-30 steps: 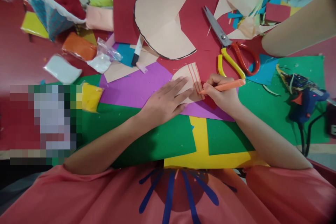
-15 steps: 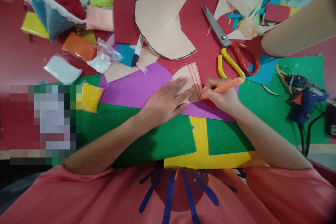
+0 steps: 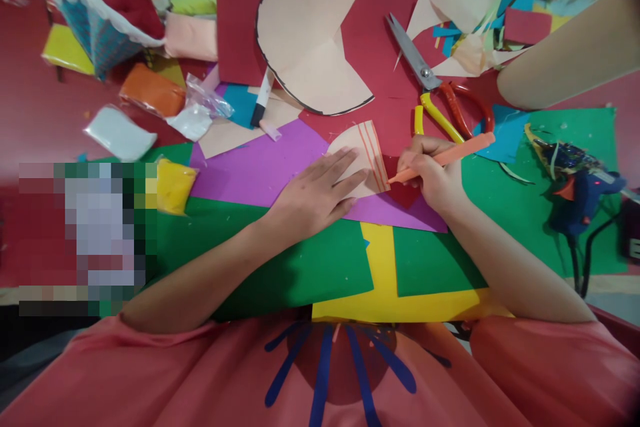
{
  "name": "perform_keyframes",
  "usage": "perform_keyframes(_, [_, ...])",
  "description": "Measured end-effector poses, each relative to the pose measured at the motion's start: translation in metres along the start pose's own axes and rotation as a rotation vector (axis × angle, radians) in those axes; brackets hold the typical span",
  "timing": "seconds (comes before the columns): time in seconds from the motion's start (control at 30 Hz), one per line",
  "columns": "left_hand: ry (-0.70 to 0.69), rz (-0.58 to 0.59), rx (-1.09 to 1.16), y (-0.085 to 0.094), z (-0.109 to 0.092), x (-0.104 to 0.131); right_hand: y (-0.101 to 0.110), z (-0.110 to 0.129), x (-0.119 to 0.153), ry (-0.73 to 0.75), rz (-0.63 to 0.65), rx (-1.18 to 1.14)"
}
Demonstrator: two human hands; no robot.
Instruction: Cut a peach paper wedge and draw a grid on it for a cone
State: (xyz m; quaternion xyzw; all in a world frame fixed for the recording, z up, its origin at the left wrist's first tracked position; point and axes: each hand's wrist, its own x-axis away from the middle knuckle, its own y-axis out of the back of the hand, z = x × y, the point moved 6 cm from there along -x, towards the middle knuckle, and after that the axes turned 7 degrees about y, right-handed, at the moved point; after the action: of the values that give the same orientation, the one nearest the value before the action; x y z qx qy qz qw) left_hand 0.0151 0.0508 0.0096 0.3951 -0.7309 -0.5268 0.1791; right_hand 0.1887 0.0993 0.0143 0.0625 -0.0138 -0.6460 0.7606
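A small cream paper piece (image 3: 367,153) with orange lines along its right side lies on purple paper (image 3: 250,173). My left hand (image 3: 320,190) rests flat over its left part, fingers spread. My right hand (image 3: 433,170) grips an orange marker (image 3: 450,153), whose tip is at the lower right corner of the paper piece. Above my right hand lie scissors (image 3: 425,73) with one red and one yellow handle. A large cream cutout (image 3: 310,33) with a dark outlined edge lies on red paper (image 3: 390,73) beyond my hands.
A blue glue gun (image 3: 583,200) lies at the right on green paper (image 3: 530,233). A beige cylinder (image 3: 570,47) and paper scraps (image 3: 475,13) are at the upper right. Clay packets, one orange (image 3: 153,90) and one yellow (image 3: 175,185), lie at the left near a capped marker (image 3: 261,99).
My right hand has moved a little to the right with the orange marker, uncovering the paper piece's lower right corner. My left hand has stayed in place.
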Motion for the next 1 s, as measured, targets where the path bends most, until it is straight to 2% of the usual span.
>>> perform_keyframes(0.07, [-0.047,0.017,0.002,0.001,-0.005,0.0,0.002,-0.001,0.0,0.01,-0.042,-0.057])
perform_keyframes(0.13, [-0.152,0.043,-0.016,0.002,-0.015,0.001,0.003,0.0,0.0,0.033,-0.075,-0.1])
perform_keyframes(0.2, [-0.258,0.053,-0.049,0.004,-0.026,0.002,0.003,0.002,0.001,0.056,-0.079,-0.1])
perform_keyframes(0.27, [-0.307,0.029,-0.066,0.007,-0.033,0.002,0.002,0.004,0.001,0.068,-0.059,-0.047])
perform_keyframes(0.37, [-0.307,0.006,-0.059,0.01,-0.037,0.0,0.001,0.006,0.0,0.079,-0.038,0.072])
perform_keyframes(0.57, [-0.289,0.048,-0.05,0.005,-0.036,0.001,-0.001,0.002,-0.003,0.071,-0.014,0.24])
perform_keyframes(1.0, [-0.283,0.054,-0.036,0.007,-0.036,0.001,-0.004,0.002,-0.004,0.088,0.01,0.367])
